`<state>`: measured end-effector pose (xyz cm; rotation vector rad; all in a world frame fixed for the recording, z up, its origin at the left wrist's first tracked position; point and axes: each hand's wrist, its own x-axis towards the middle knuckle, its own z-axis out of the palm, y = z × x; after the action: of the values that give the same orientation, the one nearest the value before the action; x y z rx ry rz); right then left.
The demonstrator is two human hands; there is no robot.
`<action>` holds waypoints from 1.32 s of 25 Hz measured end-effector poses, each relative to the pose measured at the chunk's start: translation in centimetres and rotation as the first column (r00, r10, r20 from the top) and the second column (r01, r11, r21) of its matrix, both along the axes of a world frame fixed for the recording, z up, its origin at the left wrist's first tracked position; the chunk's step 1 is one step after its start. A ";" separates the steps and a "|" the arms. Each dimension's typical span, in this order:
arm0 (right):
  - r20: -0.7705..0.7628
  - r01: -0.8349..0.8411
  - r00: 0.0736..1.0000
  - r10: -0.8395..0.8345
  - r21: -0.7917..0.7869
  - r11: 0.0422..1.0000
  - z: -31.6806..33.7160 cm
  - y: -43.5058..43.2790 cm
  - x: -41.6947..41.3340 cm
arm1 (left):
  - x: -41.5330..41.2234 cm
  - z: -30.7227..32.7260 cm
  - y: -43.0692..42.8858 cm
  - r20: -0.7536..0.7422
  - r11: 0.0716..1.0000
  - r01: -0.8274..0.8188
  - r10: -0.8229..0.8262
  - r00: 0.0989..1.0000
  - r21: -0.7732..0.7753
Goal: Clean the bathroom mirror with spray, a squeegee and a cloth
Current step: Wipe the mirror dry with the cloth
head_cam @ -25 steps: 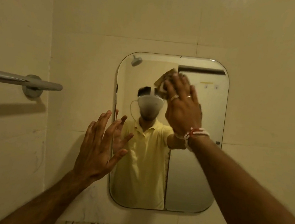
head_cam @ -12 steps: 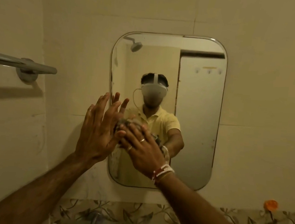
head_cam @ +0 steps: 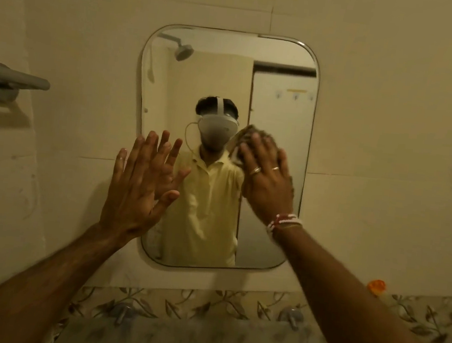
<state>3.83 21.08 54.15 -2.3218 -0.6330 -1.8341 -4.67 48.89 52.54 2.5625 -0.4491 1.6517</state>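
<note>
A rounded rectangular mirror [head_cam: 281, 98] hangs on the cream tiled wall and reflects a person in a yellow shirt. My right hand [head_cam: 267, 181] presses a crumpled brownish cloth [head_cam: 244, 138] flat against the glass right of centre; the hand covers most of the cloth. My left hand [head_cam: 138, 186] rests with fingers spread at the mirror's left edge, holding nothing. No spray bottle or squeegee shows.
A metal towel bar [head_cam: 12, 79] juts from the left wall. Below the mirror runs a leaf-patterned tile band [head_cam: 195, 303] with two taps [head_cam: 123, 310] [head_cam: 291, 317] above a basin. An orange object [head_cam: 376, 286] sits at the right.
My right hand with the cloth has swept from the mirror's lower left up and to the right of centre. The left hand has stayed at the left edge; the view shifted.
</note>
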 end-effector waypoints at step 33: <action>-0.209 0.033 0.978 0.007 0.187 0.982 -17.9 -1.5 -1.0 | 1.4 -4.6 -2.0 -0.078 1.000 0.001 -0.001 0.997 -0.001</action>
<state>2.85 19.54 36.23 -2.3519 -0.3970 -1.5496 -3.31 46.86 47.99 2.6147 -0.4446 1.5440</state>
